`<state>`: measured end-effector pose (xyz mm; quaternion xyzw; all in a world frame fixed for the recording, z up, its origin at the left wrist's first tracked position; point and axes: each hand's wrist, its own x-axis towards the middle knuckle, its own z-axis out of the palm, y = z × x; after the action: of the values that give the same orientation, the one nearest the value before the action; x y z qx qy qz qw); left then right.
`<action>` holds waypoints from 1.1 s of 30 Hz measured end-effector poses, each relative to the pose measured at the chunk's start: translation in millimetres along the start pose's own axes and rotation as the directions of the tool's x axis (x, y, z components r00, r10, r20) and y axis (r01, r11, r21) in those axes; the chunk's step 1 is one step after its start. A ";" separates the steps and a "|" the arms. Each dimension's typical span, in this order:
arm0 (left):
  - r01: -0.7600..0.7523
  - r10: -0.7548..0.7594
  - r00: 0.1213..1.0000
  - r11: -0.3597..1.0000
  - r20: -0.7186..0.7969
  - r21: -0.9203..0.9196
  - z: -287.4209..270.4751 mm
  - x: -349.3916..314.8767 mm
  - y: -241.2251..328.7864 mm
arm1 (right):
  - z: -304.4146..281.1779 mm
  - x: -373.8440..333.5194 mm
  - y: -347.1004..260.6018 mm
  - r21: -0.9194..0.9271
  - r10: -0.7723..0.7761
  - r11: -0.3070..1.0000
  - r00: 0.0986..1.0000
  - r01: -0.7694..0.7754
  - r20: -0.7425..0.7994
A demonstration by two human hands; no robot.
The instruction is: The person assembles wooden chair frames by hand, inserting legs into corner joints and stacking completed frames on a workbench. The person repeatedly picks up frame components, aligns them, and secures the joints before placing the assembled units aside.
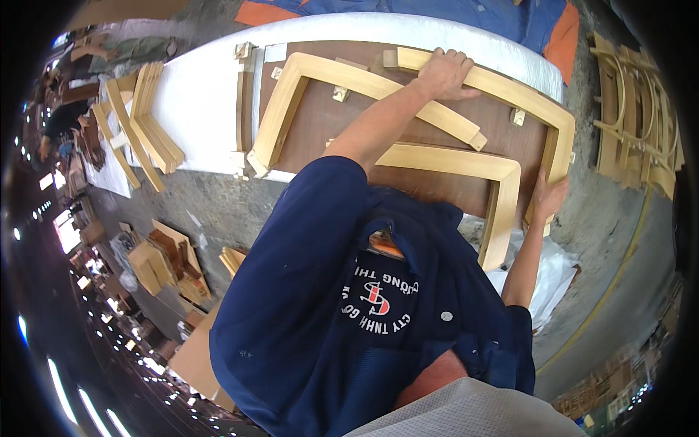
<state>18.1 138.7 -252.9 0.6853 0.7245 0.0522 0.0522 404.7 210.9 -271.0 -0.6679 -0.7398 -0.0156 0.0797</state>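
A pale L-shaped wooden frame piece (510, 89) with a rounded corner lies along the far right of a brown board (408, 65). My left hand (446, 75) is closed over its long bar near the far end, fingers over the outer edge. Lower right, my right hand (550, 195) wraps round the end of its short leg. Two similar pieces rest on the board: one L-shaped piece (291, 76) at the left, partly behind my left forearm, and another L-shaped piece (502, 171) nearer my body. Small wooden blocks (517, 116) sit on the board.
A wrapped white work surface (207, 95) extends left, carrying stacked bent wooden pieces (149, 120). Blue and orange cloth (466, 25) lies beyond it. Curved wooden parts (633, 109) are piled on the right. Clear plastic sheeting (550, 288) lies below my right hand. Another person (65, 120) is far left.
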 end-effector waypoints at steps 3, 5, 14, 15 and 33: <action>0.047 -0.047 0.999 0.999 -0.017 0.013 4.4 -4.7 -0.8 | -2.7 4.7 -5.0 0.040 0.005 0.999 0.998 -0.008 0.062; 0.118 -0.118 0.993 0.993 0.018 -0.013 1.4 -1.6 4.3 | -5.5 5.3 -4.6 0.031 -0.009 1.000 0.997 0.007 0.076; 0.081 -0.073 0.994 0.992 0.081 -0.096 36.0 22.0 21.1 | -17.6 -11.7 -32.8 0.598 0.002 0.801 0.999 0.029 -0.051; 0.108 -0.101 0.992 0.990 0.079 -0.091 32.6 23.4 21.2 | -17.2 -7.9 -46.9 0.814 0.057 0.564 0.990 -0.139 0.130; 0.012 -0.176 0.977 0.602 -0.118 -0.798 -127.6 -204.0 -10.2 | -143.3 -10.5 -176.7 0.800 -0.041 -0.437 0.898 -0.411 0.439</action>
<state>0.5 -66.0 -127.4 0.5438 0.6629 0.4281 0.2858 244.6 162.9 -116.3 -0.4123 -0.2826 0.7101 0.4959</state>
